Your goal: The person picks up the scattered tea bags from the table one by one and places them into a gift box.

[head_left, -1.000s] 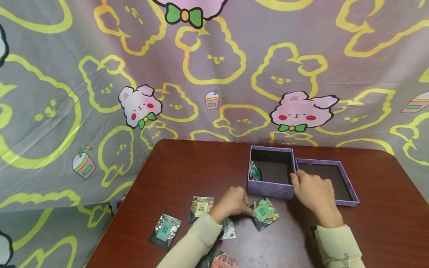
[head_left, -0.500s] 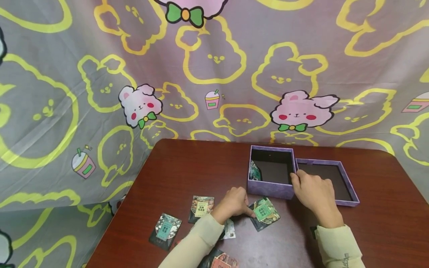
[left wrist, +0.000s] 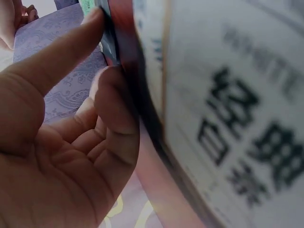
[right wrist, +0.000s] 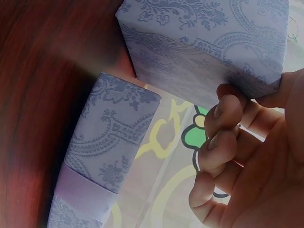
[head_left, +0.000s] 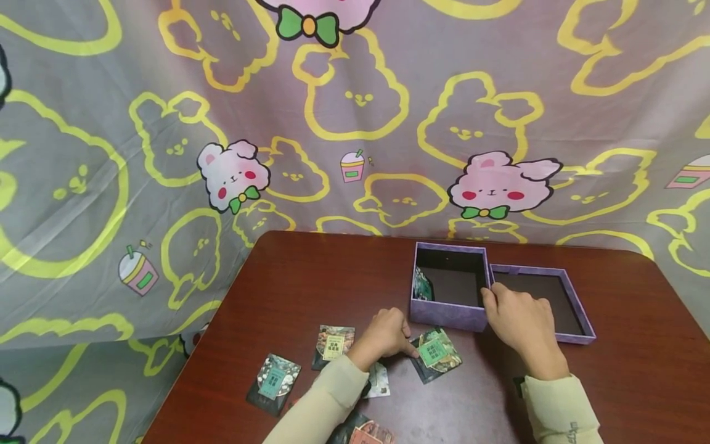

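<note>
My left hand [head_left: 385,333] pinches the near-left edge of a tea packet [head_left: 437,353] with a green label, which lies on the table. In the left wrist view the thumb and curled index finger meet at the packet's edge. My right hand [head_left: 520,324] grips the front right corner of an open purple box [head_left: 450,315]; in the right wrist view the thumb and fingers are on either side of its wall [right wrist: 204,57]. Inside the box, another tea packet [head_left: 423,285] leans on the left wall. Below my left hand lies a white tea packet [head_left: 379,380], partly covered.
The box lid [head_left: 546,290] lies inside-up right of the box. Tea packets with a teal label [head_left: 274,382], a cream label [head_left: 333,346] and an orange label [head_left: 366,431] lie at the left and front of the table [head_left: 310,271]. A patterned cloth [head_left: 388,123] hangs behind.
The green-labelled packet has shifted slightly left and turned a little along with my left fingertips. My right hand keeps its grip on the box corner.
</note>
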Tool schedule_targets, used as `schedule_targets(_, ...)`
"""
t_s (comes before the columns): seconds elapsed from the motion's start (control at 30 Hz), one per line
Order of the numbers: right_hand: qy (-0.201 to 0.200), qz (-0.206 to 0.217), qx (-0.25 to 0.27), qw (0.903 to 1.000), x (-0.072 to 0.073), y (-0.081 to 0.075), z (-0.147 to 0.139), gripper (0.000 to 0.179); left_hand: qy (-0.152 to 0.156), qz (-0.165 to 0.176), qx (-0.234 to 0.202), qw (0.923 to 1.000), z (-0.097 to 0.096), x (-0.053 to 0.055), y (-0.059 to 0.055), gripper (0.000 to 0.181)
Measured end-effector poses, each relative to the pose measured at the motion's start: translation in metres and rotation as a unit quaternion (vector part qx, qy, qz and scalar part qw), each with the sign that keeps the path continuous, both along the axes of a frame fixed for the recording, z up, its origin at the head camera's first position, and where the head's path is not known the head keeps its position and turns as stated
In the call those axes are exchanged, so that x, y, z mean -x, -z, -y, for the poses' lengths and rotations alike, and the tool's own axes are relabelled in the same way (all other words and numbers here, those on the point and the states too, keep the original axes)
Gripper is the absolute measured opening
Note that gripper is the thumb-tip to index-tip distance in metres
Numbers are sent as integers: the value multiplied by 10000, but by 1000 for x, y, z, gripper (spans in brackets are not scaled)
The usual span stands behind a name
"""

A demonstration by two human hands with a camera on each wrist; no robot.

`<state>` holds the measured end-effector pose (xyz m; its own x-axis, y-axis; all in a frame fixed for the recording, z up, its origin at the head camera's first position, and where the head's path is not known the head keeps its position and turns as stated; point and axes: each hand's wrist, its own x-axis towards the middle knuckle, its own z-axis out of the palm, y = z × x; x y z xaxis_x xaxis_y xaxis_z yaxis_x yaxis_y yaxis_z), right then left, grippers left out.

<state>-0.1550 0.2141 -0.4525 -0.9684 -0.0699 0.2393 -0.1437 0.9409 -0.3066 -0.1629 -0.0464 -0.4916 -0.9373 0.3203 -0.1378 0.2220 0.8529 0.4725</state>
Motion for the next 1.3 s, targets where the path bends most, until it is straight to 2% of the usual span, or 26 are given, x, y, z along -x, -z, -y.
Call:
schedule_targets(0.13,10,25,-1,10000,0,0,-1,33,34,25,-84,10000,1,2,0,32)
schedule_targets(0.4,21,-12,-2,10000,0,1,-1,33,352,-93,-347,9987,5,3,0,19)
schedule_targets(0.73,0,-31,16,10000,-1,2,-1,33,349,133,-449,9983,11,-2,-2,13)
schedule_targets(0.83,10,-25,6,10000,0,2,-1,33,336,422,-801,9953,11,-2,-3,14)
schedule_targets(0.9,13,-21,2,10000,0,2,-1,34,294,865,-1336,9868,11,-2,-5,15)
schedule_targets(1.0,9,-21,2,10000,1,2,-1,34,134,1638,-2215,9612,12,-3,-5,15)
schedule_targets(1.07,2,-11,7,10000,1,2,-2,34,56,1973,-2646,9440,14,-4,-5,13)
schedule_targets(1.1,-1,-9,9,10000,1,2,-2,34,42,2072,-2768,9383,14,-4,-5,12)
schedule_targets(1.2,-3,17,13,10000,1,2,-2,34,34,2234,-2987,9278,16,-3,-6,10)
schedule_targets(1.3,-3,45,20,10000,1,2,-2,34,71,2341,-3078,9222,19,-3,-8,11)
